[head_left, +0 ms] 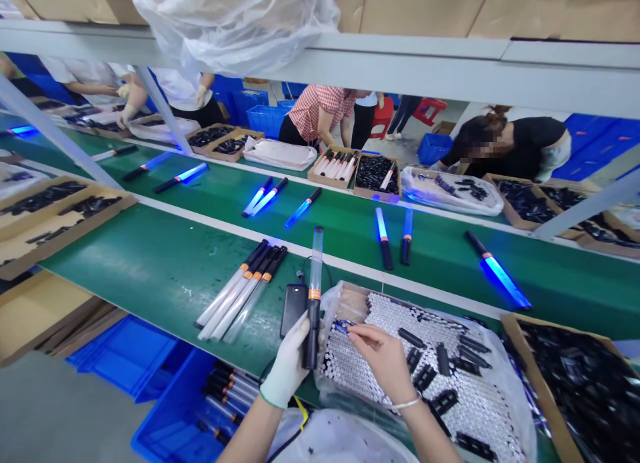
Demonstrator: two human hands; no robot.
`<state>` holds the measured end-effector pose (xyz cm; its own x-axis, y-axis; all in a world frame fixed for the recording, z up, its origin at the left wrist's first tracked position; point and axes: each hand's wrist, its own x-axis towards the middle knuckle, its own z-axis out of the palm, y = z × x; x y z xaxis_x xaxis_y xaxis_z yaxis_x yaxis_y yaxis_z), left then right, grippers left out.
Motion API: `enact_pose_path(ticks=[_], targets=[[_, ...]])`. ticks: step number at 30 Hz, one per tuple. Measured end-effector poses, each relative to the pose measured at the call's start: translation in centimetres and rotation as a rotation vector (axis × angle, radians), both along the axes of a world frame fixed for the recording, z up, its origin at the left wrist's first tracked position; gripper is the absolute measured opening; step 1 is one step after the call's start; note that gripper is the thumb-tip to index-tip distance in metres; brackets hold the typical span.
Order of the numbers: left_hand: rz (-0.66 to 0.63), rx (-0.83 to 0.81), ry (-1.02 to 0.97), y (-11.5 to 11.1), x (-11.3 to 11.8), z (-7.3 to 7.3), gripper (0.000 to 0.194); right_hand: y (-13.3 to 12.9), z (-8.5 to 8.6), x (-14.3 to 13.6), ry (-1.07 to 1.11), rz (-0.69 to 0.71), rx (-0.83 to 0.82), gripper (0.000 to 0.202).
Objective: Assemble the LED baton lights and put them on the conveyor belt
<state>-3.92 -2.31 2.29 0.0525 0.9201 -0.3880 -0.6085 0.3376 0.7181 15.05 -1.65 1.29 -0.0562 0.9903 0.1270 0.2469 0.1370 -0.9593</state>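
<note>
My left hand (pixel 289 362), in a white glove, is closed around the black handle of a light stick (pixel 315 270). The stick stands upright, unlit, with a clear tube and an orange band. My bare right hand (pixel 383 356) is over a plastic-lined box of batteries (pixel 350 363) packed with silver ends up. Its thumb and fingers pinch at a blue-wrapped battery (pixel 342 326) by the box's left part. Several black plastic holders (pixel 425 378) lie on top of the batteries. A black phone-like device (pixel 293 310) with a cable lies left of the held stick.
Unlit light sticks (pixel 235 303) lie side by side on the green bench (pixel 135 250). Beyond, several blue-lit sticks (pixel 505 280) rest on a green belt (pixel 345 223). A carton of black parts (pixel 585 383) stands right; a blue bin (pixel 165 416) sits below. Co-workers (pixel 320 113) stand opposite.
</note>
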Motion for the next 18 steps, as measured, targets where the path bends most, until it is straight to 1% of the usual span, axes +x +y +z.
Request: enact_pose_path(ticks=[2,4,8,10,11,12,14,15,16,18], targets=[[-0.027,0.002,-0.038,0.0,0.8,0.3,0.057,-0.5,0.3,-0.1,0.008,-0.002,0.010,0.027],[-0.057,0.007,-0.053,0.0,1.3,0.3,0.058,0.0,-0.2,0.0,-0.031,-0.037,0.040,0.028],[-0.126,0.057,-0.035,0.0,1.7,-0.7,0.060,2.5,-2.0,0.8,-0.129,-0.092,0.053,0.035],[-0.181,0.095,0.060,-0.1,1.5,-1.2,0.066,3.8,-2.4,1.0,-0.113,-0.110,0.029,0.041],[-0.221,0.145,0.176,-0.1,1.2,-1.3,0.067,4.2,-2.2,0.9,-0.056,-0.110,0.009,0.048],[-0.268,0.225,0.336,-0.1,0.8,-1.3,0.066,4.5,-1.9,0.8,0.036,-0.095,-0.023,0.056],[-0.375,0.436,0.709,-0.1,-0.4,-0.8,0.066,4.8,-1.0,0.3,0.293,-0.014,-0.133,0.070],[-0.423,0.532,0.867,0.0,-1.1,-0.4,0.067,4.7,-0.6,0.0,0.414,0.041,-0.203,0.072],[-0.469,0.600,0.999,0.1,-2.0,0.0,0.070,4.7,-0.3,-0.4,0.501,0.098,-0.271,0.070],[-0.539,0.646,1.208,0.4,-4.0,0.5,0.073,4.6,0.0,-1.5,0.579,0.179,-0.373,0.059]])
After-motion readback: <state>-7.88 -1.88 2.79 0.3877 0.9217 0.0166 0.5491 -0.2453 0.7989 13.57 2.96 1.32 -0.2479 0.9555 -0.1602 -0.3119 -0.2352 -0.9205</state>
